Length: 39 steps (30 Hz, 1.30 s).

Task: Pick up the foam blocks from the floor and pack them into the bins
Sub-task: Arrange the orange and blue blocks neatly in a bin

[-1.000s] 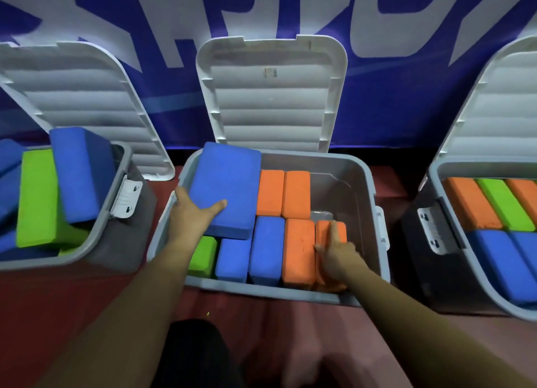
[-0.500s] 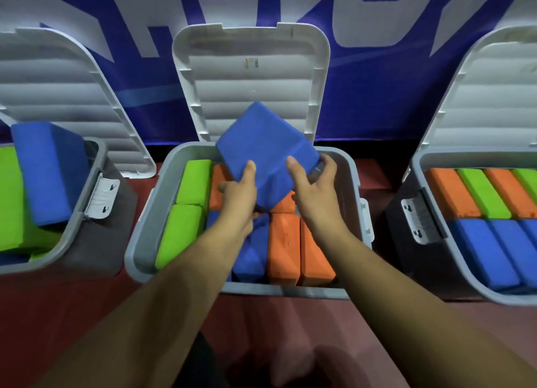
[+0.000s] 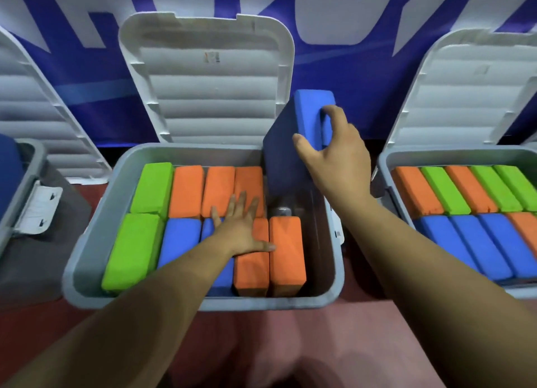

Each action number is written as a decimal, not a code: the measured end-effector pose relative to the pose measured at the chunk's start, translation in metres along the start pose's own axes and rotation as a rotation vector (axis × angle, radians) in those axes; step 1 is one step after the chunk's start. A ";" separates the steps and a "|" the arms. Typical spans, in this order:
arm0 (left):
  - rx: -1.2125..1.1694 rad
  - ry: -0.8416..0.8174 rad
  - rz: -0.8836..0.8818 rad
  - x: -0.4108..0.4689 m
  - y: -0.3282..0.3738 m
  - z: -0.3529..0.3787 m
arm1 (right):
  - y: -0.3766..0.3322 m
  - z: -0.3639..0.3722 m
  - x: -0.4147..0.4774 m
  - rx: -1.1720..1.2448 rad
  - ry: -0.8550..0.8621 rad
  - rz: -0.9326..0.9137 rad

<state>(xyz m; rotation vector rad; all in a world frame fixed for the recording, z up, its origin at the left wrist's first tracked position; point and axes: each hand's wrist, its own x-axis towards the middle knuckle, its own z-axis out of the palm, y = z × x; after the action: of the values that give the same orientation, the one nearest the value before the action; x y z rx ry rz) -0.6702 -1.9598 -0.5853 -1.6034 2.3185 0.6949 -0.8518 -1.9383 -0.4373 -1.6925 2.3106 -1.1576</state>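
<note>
- My right hand (image 3: 331, 152) grips a blue rectangular foam block (image 3: 309, 117): the thumb lies on its dark broad side, and the fingers are curled over its bright narrow edge.
- This block stands nearly on end, a little tilted, over the far right corner of the middle grey plastic bin (image 3: 203, 304). Its lower end reaches into the bin and looks blurred.
- My left hand (image 3: 242, 232) is flat, with fingers straight and spread, and it holds nothing. It presses on the packed blocks where the two rows meet.
- In this bin two green foam blocks (image 3: 151, 187) lie at the left. The far row has three orange foam blocks (image 3: 218, 190). The near row has two blue packed blocks (image 3: 180, 242) and two more orange ones (image 3: 287, 254).
- The white ribbed lid (image 3: 203, 91) of this bin stands open behind it, before a blue banner with white letters (image 3: 334, 38).
- The grey bin on the right (image 3: 385, 166) holds two rows of orange, green and blue blocks, and its lid is open too.
- All bins stand on a reddish-brown floor (image 3: 261, 344).
</note>
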 end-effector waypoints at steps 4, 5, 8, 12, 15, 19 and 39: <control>0.017 -0.066 -0.015 0.003 -0.002 -0.002 | -0.001 -0.002 -0.001 -0.146 -0.006 -0.013; 0.015 -0.066 -0.019 0.002 -0.002 -0.003 | 0.000 0.000 -0.003 -0.181 -0.020 -0.019; 0.028 -0.060 -0.015 0.000 -0.001 -0.005 | 0.003 0.017 -0.002 -0.253 -0.087 0.018; 0.058 -0.090 -0.003 -0.001 0.000 -0.004 | 0.018 0.046 0.008 -0.207 -0.366 0.199; 0.063 -0.068 -0.017 0.000 0.002 -0.002 | 0.033 0.076 0.003 -0.154 -0.601 0.259; 0.055 -0.027 -0.036 0.003 0.004 0.004 | 0.054 0.115 -0.026 -0.160 -0.827 0.304; 0.142 0.026 0.131 0.008 -0.041 -0.025 | 0.071 0.126 -0.082 -0.370 -0.882 -0.087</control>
<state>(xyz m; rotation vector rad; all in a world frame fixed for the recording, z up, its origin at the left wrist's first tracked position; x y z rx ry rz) -0.6333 -1.9908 -0.5778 -1.4186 2.4482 0.5255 -0.8196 -1.9282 -0.6001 -1.8757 1.9169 0.0878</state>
